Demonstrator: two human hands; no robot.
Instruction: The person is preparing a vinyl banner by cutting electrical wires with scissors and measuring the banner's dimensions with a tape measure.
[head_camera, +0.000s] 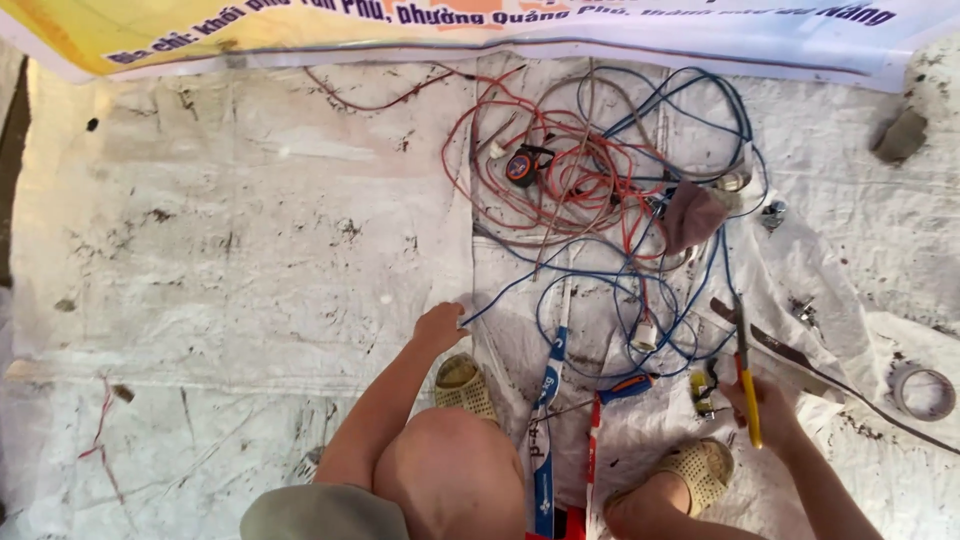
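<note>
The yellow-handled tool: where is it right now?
In the head view the yellow-handled tool is at lower right, gripped in the right hand, its tip pointing up toward the tangle of red and blue wires.

At twelve o'clock the printed banner (500, 25) is cut off by the top edge. The person's right forearm leaves the frame at five o'clock, and the knee and shorts at six. The right hand (765, 405) covers the middle of the yellow-handled tool (745, 370), so its grip cannot be judged. Within the wire tangle (610, 190) at one o'clock, single strands cannot be followed, and the small metal parts (772, 213) nearby are too small to identify.
</note>
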